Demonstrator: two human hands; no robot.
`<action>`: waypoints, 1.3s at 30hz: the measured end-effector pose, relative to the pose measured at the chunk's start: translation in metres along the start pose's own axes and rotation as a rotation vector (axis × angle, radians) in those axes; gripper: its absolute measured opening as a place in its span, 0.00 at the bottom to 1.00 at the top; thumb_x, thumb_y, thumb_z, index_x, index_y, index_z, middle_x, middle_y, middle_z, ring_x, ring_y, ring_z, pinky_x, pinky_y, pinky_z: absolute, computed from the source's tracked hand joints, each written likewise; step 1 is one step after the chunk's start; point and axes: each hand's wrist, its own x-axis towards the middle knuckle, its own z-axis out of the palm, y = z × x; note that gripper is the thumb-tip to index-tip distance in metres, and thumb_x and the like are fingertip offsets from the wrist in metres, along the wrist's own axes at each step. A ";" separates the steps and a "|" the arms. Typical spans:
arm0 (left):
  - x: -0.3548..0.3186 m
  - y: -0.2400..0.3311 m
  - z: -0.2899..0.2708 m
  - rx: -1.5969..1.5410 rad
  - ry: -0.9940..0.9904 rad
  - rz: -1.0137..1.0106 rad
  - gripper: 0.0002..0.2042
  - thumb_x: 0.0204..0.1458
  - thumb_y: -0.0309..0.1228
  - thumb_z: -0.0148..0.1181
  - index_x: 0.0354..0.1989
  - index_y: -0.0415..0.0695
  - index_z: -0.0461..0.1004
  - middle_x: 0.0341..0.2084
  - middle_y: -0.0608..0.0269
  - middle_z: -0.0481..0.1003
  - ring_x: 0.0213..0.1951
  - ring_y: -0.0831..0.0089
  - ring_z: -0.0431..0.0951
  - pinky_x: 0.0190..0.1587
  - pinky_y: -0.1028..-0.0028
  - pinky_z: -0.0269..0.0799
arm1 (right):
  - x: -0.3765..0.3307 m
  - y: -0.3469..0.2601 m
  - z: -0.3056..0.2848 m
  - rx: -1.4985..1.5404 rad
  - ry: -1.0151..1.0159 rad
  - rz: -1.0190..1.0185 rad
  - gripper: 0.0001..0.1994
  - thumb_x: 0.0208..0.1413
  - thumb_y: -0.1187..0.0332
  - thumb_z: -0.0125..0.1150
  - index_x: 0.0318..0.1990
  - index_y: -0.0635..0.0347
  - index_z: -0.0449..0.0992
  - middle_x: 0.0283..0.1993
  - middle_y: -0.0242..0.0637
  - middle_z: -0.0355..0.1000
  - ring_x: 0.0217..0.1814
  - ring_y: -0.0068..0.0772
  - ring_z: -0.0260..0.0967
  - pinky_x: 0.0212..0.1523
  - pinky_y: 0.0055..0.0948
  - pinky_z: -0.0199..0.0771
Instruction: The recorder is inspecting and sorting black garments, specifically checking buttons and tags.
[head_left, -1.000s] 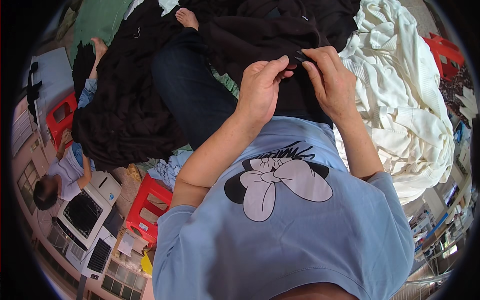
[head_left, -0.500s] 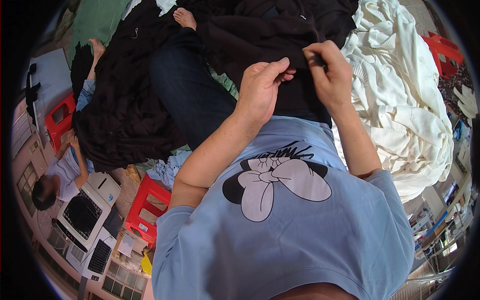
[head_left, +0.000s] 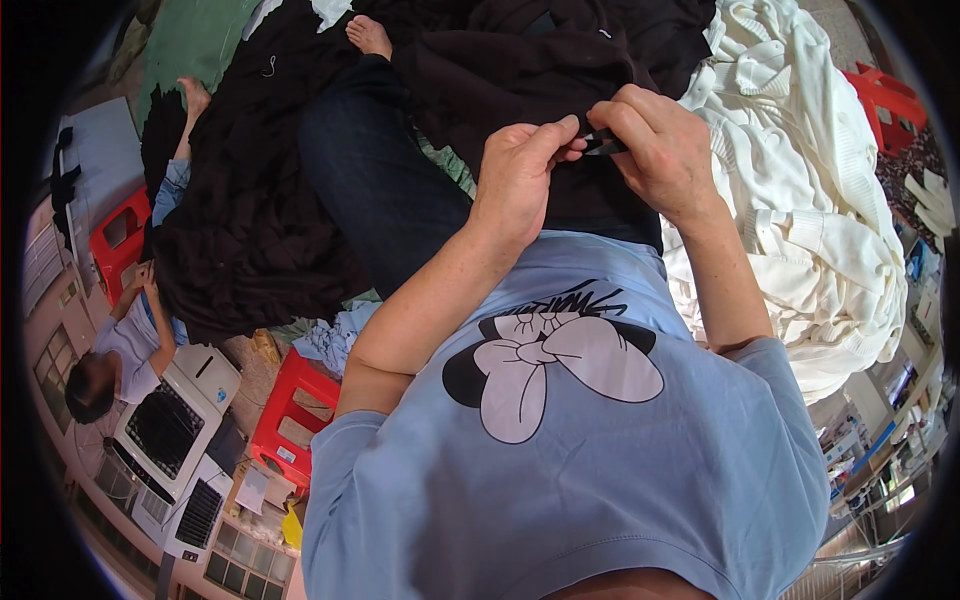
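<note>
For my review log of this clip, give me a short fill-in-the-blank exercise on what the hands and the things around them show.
1. Both hands, the left hand and the right hand, pinch a garment of ____ colour.
2. The heap of knitwear at the person's right is ____ in colour.
3. The plastic stool at the lower left is ____.
4. The person's T-shirt is light ____.

Missing words: black; cream-white; red; blue
</note>
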 end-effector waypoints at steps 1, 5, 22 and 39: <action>0.000 -0.001 0.000 0.000 0.000 -0.001 0.10 0.57 0.28 0.56 0.31 0.34 0.79 0.29 0.58 0.79 0.34 0.74 0.77 0.42 0.75 0.71 | 0.000 0.001 0.001 0.000 0.000 0.001 0.14 0.38 0.76 0.64 0.36 0.56 0.73 0.30 0.34 0.66 0.31 0.39 0.70 0.28 0.33 0.69; 0.001 -0.001 0.001 -0.011 -0.031 -0.011 0.09 0.57 0.28 0.56 0.31 0.34 0.79 0.28 0.58 0.79 0.34 0.74 0.77 0.43 0.75 0.71 | -0.010 0.006 0.006 0.674 -0.020 0.397 0.08 0.47 0.75 0.61 0.36 0.61 0.72 0.31 0.33 0.68 0.30 0.28 0.68 0.31 0.25 0.67; 0.001 -0.001 0.001 -0.039 -0.028 -0.004 0.10 0.57 0.29 0.57 0.31 0.35 0.79 0.29 0.58 0.79 0.35 0.74 0.76 0.45 0.74 0.69 | -0.018 -0.003 0.008 0.114 0.035 0.247 0.08 0.55 0.67 0.61 0.38 0.59 0.71 0.32 0.36 0.70 0.33 0.40 0.72 0.30 0.32 0.70; 0.001 -0.004 -0.001 -0.050 -0.031 -0.025 0.09 0.57 0.29 0.56 0.32 0.35 0.79 0.29 0.59 0.79 0.34 0.73 0.76 0.44 0.74 0.70 | -0.021 0.000 0.015 0.110 0.107 0.196 0.07 0.51 0.70 0.64 0.37 0.58 0.73 0.32 0.34 0.72 0.31 0.38 0.72 0.30 0.30 0.70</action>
